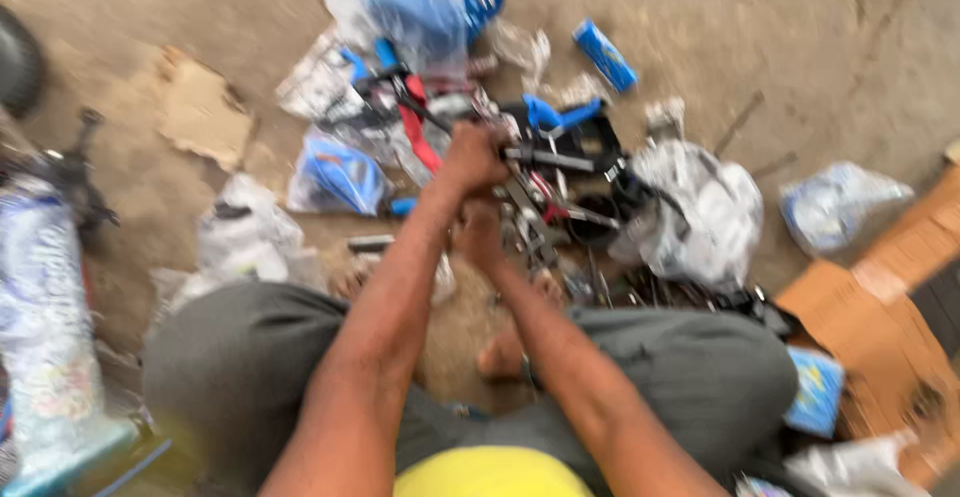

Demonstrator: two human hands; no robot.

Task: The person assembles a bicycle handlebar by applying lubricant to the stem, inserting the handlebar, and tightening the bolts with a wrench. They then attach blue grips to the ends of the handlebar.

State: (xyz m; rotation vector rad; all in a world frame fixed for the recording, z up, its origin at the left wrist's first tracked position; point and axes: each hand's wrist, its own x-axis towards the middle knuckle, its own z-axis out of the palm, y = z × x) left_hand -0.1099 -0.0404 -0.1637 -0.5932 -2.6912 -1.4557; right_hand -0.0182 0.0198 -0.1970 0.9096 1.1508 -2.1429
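1. One view only, head-worn camera, looking steeply down from above the seated person's lap.
2. Faces forward over knees to the dirt floor point(760, 27).
3. Close range, arm's reach; image motion-blurred.
4. No second view, so nothing shared.

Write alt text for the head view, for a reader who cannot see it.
Seen from above, a seated person's left hand and right hand grip a metal and black assembly with red and blue parts, on a dirt floor. Plastic bags, a blue packet and cardboard lie around it. The picture is blurred, so fine detail is unclear.
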